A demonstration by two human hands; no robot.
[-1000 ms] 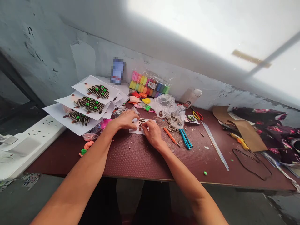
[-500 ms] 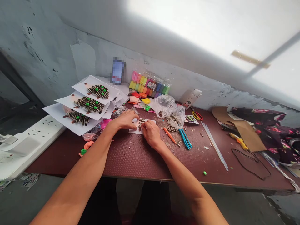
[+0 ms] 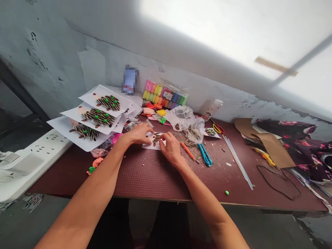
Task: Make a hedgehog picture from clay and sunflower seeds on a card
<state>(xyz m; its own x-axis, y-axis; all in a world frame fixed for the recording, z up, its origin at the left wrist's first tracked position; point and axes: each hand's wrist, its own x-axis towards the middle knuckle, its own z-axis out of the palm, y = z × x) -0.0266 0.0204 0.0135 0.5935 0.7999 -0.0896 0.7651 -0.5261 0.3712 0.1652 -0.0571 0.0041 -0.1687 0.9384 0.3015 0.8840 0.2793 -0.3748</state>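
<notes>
A small white card (image 3: 150,146) lies on the dark red table, with a cluster of striped seeds (image 3: 156,137) and brown dots on it. My left hand (image 3: 140,133) rests at the card's left edge, thumb and fingers apart, with nothing seen in it. Over the card's right part is my right hand (image 3: 169,147), its fingertips pinched close to the seeds; whatever they may hold is too small to make out. To the right, loose seeds (image 3: 190,138) spill by a clear plastic bag (image 3: 181,117).
Stacked seed-decorated sheets (image 3: 77,138) and a white power strip (image 3: 31,162) stand at left. Coloured clay packs (image 3: 166,95) lean on the wall. An orange tool (image 3: 188,151), blue cutter (image 3: 205,154), scissors (image 3: 218,128), bottle (image 3: 212,109) and clear sticks (image 3: 238,162) lie right.
My right hand has shifted slightly right and back from the seed cluster, uncovering more of it. My left hand has hardly moved.
</notes>
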